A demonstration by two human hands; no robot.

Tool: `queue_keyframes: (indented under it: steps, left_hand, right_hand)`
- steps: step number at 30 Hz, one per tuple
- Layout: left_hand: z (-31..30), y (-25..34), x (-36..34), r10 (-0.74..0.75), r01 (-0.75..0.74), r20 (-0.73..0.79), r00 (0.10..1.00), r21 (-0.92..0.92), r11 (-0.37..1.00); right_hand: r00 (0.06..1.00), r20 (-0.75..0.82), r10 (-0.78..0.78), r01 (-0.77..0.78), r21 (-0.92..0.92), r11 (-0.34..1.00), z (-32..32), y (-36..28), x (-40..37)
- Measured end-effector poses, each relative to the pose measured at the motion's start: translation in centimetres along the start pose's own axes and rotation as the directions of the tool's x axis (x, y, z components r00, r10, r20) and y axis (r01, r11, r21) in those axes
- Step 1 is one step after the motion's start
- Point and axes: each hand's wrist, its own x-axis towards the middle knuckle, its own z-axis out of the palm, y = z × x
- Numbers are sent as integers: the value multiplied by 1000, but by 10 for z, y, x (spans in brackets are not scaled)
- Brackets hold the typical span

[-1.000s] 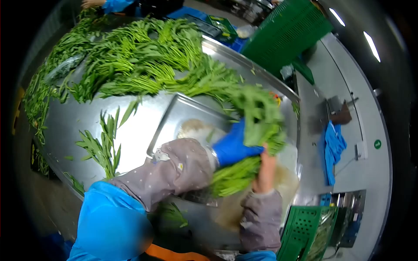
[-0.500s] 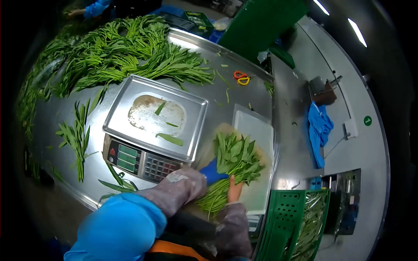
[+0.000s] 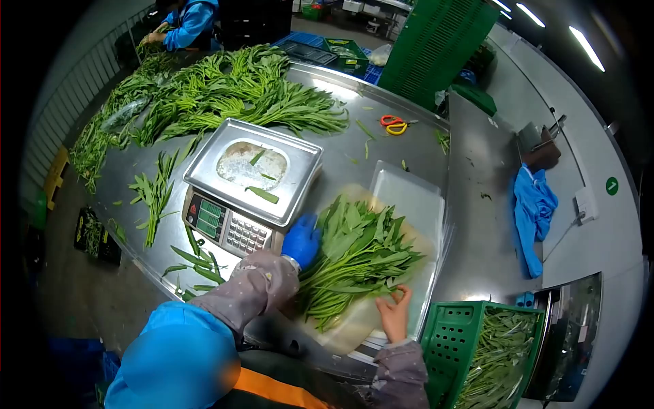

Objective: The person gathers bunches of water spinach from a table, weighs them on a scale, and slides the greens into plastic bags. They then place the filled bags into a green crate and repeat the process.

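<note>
A bundle of leafy green stalks point(image 3: 357, 249) lies on a translucent sheet point(image 3: 346, 334) over a stack of pale trays or sheets point(image 3: 409, 187). My left hand point(image 3: 302, 240), in a blue glove, is at the bundle's left edge beside the scale; how its fingers are set is hard to make out. My bare right hand point(image 3: 395, 312) is just below the bundle's lower right, fingers apart and holding nothing. The scale point(image 3: 252, 170) carries a few loose leaves on its metal pan.
A large heap of greens point(image 3: 231, 95) covers the table's far left. Red and yellow scissors point(image 3: 395, 125) lie beyond the trays. A green crate point(image 3: 449, 341) of packed greens stands at lower right. Another person point(image 3: 191, 26) handles greens at upper left.
Both hands have come off the stalks, my left hand to the left and my right hand down and right. The bundle looks more spread out. The view has shifted, showing more of the room.
</note>
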Motion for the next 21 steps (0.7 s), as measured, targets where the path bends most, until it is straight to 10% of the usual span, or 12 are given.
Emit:
queue_keyframes:
  steps: [3,7,11,15,18,21]
  left_hand:
    - [-7,14,10,-401,397,260,878,70,915]
    - [-4,5,15,-371,347,201,906,147,926]
    - [5,15,17,-288,157,271,918,419,894]
    - [3,38,15,117,-290,361,925,474,831]
    - [-58,102,2,403,-597,570,716,202,776]
    - [-119,142,-48,577,-771,732,361,-114,627]
  right_hand:
    - [952,156,-265,304,-346,887,-35,-48,-13]
    - [638,579,-508,759,-583,290,-49,-69,-6]
    - [480,729,-488,853,-519,63,-32,-39,23]
    - [363,760,-540,907,-421,17,-14,-66,16]
    - [284,837,-467,939,-342,-41,8,-136,-55]
    - [375,753,-541,927,-316,202,10,-167,-124]
